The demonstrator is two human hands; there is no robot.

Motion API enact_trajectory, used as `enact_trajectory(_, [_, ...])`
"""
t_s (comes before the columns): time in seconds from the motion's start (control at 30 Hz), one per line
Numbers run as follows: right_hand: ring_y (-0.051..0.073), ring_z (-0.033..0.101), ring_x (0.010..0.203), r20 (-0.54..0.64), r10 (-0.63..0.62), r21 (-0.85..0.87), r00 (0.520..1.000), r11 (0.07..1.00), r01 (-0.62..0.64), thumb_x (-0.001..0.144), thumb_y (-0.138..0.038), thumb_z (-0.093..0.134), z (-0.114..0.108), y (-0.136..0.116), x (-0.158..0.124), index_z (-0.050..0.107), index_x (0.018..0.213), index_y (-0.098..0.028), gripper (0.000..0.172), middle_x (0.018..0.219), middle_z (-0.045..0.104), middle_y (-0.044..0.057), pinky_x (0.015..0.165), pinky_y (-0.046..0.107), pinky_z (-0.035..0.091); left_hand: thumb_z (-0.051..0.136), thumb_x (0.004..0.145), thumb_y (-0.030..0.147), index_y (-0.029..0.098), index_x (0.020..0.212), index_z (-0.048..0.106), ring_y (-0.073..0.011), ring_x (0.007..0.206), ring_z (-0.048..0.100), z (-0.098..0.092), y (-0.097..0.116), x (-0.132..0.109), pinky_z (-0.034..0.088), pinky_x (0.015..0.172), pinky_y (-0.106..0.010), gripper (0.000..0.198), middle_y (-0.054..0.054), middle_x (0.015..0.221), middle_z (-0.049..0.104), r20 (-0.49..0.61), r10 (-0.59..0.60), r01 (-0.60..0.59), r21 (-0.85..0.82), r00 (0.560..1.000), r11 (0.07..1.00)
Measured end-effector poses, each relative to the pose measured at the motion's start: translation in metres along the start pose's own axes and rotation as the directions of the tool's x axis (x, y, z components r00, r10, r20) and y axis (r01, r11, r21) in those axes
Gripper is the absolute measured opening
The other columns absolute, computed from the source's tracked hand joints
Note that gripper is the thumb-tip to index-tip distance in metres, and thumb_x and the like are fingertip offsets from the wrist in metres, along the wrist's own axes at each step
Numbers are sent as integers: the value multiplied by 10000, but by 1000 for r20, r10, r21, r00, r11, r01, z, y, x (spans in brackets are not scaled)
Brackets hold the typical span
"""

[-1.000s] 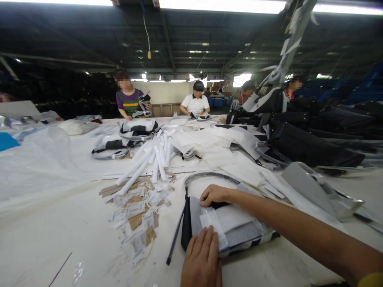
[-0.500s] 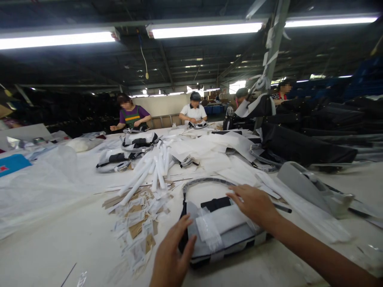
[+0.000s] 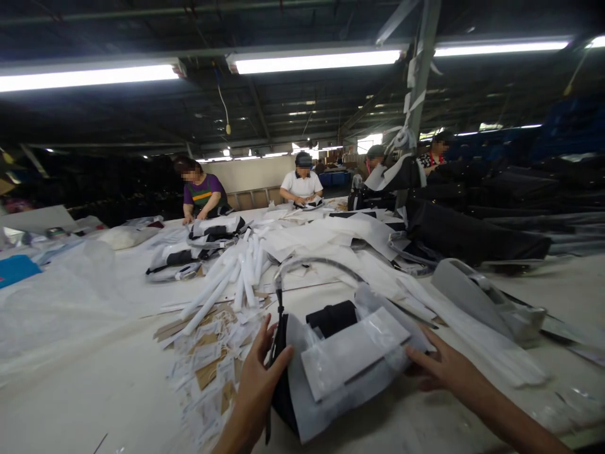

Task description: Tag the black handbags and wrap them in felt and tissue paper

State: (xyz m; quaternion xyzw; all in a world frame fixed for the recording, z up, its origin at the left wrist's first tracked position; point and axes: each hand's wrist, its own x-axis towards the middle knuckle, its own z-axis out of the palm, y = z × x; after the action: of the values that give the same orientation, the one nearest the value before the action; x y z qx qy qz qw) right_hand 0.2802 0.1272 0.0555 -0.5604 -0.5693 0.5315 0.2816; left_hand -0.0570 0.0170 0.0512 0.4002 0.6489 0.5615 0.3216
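Note:
A black bag (image 3: 331,318) wrapped in white protective sheeting (image 3: 350,359) is tilted up off the white table (image 3: 94,384) in front of me. My left hand (image 3: 258,384) grips its left edge with the fingers round the dark side. At the bag's right edge my right hand (image 3: 442,366) presses against the wrapping, fingers spread. The bag's curved handle (image 3: 307,265) arches up behind it.
Paper tags and cardboard scraps (image 3: 212,359) lie left of the bag. White rolled tubes (image 3: 231,277) and loose white sheets cover the middle. A grey moulded part (image 3: 486,299) sits to the right, with dark bags stacked behind. Three people work at the far end.
The bag lay flat under both hands a second ago. My hands have moved out to its two sides and raised its near edge, so it now stands tilted.

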Motion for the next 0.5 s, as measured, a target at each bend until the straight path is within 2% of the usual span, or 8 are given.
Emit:
enact_trajectory(0.1, [281,697,1072,-5,-185,261,983,948,180,816,-558,677,10,-8,12,80,1586,-272,1016,1245,689,107,905,417,588,717,837,461,323,1550,245,-286,1410,417,4,2,-28,424,1111,-410,865,-75,1544,433,-148,214,-217,1,965,976])
enact_trajectory(0.17, [290,691,1092,-56,-218,210,974,952,224,840,-571,646,18,-9,22,-8,1591,-267,1042,1274,673,132,980,477,540,701,851,447,303,1547,266,-311,1383,453,7,0,-44,490,1057,-410,834,-97,1538,434,-141,345,-336,83,928,938])
enact_trajectory(0.23, [331,680,1110,-178,-228,17,957,972,234,822,-597,635,25,-7,28,-28,1594,-225,1083,1330,629,188,1011,544,499,658,875,463,284,1542,288,-336,1342,499,8,-1,-53,555,982,-415,783,-123,1543,420,-79,457,-444,140,886,885])
enact_trajectory(0.27, [355,636,1181,-266,-286,-107,921,958,266,813,-605,630,28,-7,26,16,1598,-211,1072,1414,554,209,1046,569,459,625,896,466,284,1544,286,-344,1329,513,7,1,-54,570,958,-425,754,-133,1550,407,-50,505,-493,153,862,857])
enact_trajectory(0.33, [371,453,1371,-416,-482,-328,771,871,366,833,-590,597,36,-8,12,171,1590,-215,945,1570,361,173,1136,587,342,573,932,451,308,1552,265,-344,1309,536,6,9,-50,576,941,-455,707,-136,1536,427,-18,564,-553,168,826,816])
enact_trajectory(0.4, [339,314,1458,-432,-633,-440,642,770,463,889,-532,558,46,-16,-12,346,1538,-261,734,1598,332,81,1189,563,260,541,960,429,351,1551,264,-325,1257,586,5,24,-40,580,918,-468,657,-117,1449,540,1,563,-554,172,827,814])
enact_trajectory(0.43, [315,332,1454,-384,-658,-417,648,749,514,922,-496,538,51,-22,-24,415,1502,-297,625,1573,387,50,1189,539,278,521,973,431,366,1545,278,-315,1218,618,5,35,-33,584,899,-465,626,-103,1387,598,14,549,-543,170,836,822])
enact_trajectory(0.5, [293,448,1389,-228,-643,-258,731,764,592,961,-466,508,63,-38,-44,507,1440,-334,497,1499,497,35,1143,484,386,431,1008,456,356,1539,306,-290,1131,671,7,58,-21,590,858,-438,554,-82,1285,671,48,514,-514,164,857,842])
